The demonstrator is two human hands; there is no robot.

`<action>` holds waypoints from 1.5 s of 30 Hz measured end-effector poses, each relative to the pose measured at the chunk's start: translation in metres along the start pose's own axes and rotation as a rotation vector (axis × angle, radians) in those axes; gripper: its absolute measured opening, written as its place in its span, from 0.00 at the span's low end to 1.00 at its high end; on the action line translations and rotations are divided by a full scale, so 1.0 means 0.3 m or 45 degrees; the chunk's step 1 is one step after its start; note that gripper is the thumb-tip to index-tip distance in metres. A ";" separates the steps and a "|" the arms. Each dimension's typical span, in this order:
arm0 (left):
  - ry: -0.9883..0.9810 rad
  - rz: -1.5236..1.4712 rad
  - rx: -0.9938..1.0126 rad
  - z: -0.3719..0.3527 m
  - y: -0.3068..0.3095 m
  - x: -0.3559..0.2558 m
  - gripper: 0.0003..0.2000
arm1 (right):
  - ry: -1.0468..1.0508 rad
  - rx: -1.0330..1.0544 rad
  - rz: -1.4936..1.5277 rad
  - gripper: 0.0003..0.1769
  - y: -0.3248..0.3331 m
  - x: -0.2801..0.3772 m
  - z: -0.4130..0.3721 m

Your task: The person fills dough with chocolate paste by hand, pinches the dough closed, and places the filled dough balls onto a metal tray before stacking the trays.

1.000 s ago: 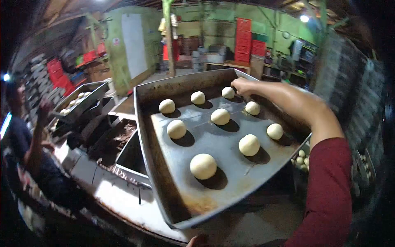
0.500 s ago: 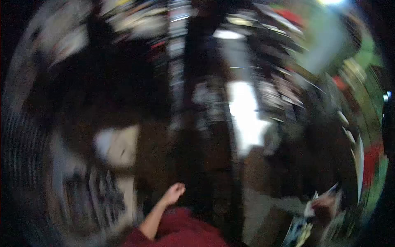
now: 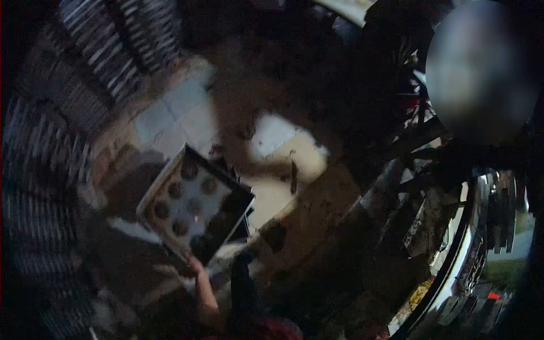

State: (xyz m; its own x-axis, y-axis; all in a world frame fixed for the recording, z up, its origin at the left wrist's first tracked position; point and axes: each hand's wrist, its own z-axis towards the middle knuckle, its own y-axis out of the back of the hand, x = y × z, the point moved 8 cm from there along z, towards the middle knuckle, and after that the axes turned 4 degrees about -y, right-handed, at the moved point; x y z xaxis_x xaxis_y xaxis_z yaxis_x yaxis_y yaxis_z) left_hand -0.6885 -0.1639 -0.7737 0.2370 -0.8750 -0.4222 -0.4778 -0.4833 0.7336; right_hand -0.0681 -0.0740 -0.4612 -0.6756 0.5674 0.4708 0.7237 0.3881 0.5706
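Observation:
A dark-edged rectangular tray [image 3: 212,187], its pale inner face marked with several dark round spots, stands at an angle in the left middle of the head view. My left hand [image 3: 194,267] is at its near corner, with the fingers appearing wrapped around the edge; dim light and blur hide part of the grip. Just beyond the tray's right side lies a pale, cream-coloured slab or sheet [image 3: 297,156] with a dark narrow object [image 3: 293,177] on it. My right hand does not show.
Stacks of thin, layered pieces [image 3: 45,192] line the left side. Pale flat pieces [image 3: 175,116] lie on the brown ground behind the tray. To the right are a curved bright edge [image 3: 453,266] and jumbled scraps [image 3: 422,226]. A blurred oval patch [image 3: 481,71] covers the upper right.
The view has swung strongly to the left. My left hand, bare against the dark ground before, is now at the spotted tray, which has come into clear view.

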 end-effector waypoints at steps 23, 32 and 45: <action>-0.520 -1.206 1.312 -1.210 0.194 -0.464 0.21 | 1.121 -1.212 0.226 0.30 0.647 -0.154 -0.953; -1.010 -0.667 2.973 -3.345 -0.125 -0.743 0.21 | 0.588 -2.843 0.146 0.39 1.182 -0.588 -1.796; -1.067 0.232 3.896 -5.067 -0.367 -0.650 0.09 | -0.507 -3.280 0.032 0.19 1.429 -0.768 -1.631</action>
State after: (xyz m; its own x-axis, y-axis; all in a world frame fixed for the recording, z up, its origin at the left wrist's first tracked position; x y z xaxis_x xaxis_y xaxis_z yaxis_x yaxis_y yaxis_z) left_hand 0.6036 0.0176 0.0374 0.3608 -0.4983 -0.7884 0.3461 0.8565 -0.3829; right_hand 0.3288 -0.3938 0.0042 -0.4307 0.6972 0.5731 -0.8491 -0.5283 0.0046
